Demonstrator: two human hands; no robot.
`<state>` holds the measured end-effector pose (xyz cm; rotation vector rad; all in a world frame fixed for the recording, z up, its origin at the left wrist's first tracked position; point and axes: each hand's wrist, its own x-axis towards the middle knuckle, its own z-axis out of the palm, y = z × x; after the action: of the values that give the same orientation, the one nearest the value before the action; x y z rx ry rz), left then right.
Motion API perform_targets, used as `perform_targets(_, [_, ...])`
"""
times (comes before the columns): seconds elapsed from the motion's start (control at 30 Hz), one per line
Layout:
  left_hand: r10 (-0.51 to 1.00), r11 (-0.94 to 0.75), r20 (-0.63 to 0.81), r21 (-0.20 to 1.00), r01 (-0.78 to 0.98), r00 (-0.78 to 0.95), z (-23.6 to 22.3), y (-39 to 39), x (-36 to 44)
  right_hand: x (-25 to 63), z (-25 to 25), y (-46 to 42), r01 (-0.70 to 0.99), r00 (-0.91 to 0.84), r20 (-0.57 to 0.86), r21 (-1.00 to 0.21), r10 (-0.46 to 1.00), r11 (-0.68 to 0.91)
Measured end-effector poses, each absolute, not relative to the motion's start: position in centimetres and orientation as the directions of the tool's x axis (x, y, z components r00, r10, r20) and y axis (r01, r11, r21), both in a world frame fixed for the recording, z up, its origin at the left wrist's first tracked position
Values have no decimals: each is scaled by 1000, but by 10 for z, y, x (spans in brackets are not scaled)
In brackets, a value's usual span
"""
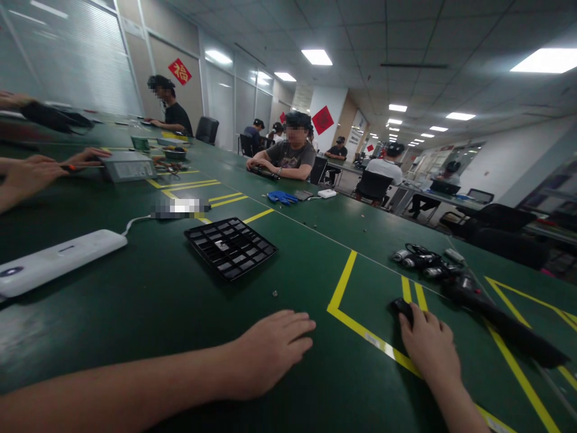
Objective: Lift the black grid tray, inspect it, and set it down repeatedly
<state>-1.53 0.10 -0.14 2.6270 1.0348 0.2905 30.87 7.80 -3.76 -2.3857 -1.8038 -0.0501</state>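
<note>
My left hand rests on the green table with its fingers stretched out and slightly bent, holding nothing. Just beyond it lies a tiny metal piece, apart from the fingers. Farther off is a black plastic grid panel, flat on the table. On the right side, my right hand is closed on a small, rounded black object, low over or on the tabletop beside the yellow tape. The fingers and palm cover part of that object, and its kind is unclear.
A white power strip lies at left, near a co-worker's hands and a grey metal box. Blue gloves lie farther back. Black cables with metal ends and a long black tool lie at right.
</note>
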Motion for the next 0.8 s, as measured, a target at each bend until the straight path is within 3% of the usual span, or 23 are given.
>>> perform_targets(0.1, [843, -529, 213, 157, 834, 495, -12, 24, -32, 309, -39, 80, 968, 250, 125, -39, 960, -247])
perform_targets(0.2, [920, -360, 195, 81, 929, 340, -17, 42, -48, 310, -39, 82, 968, 250, 117, -23, 961, -249])
perform_targets(0.3, [924, -375, 124, 116, 920, 361, -18, 49, -55, 311, -37, 81, 967, 254, 107, -38, 961, -251])
perform_targets(0.67, [879, -476, 94, 155, 866, 467, -6, 43, -50, 312, -39, 80, 967, 250, 114, -71, 962, -243])
perform_targets(0.8, [873, -484, 98, 293, 825, 477, -10, 46, -49, 312, -38, 80, 969, 243, 105, -74, 964, -236])
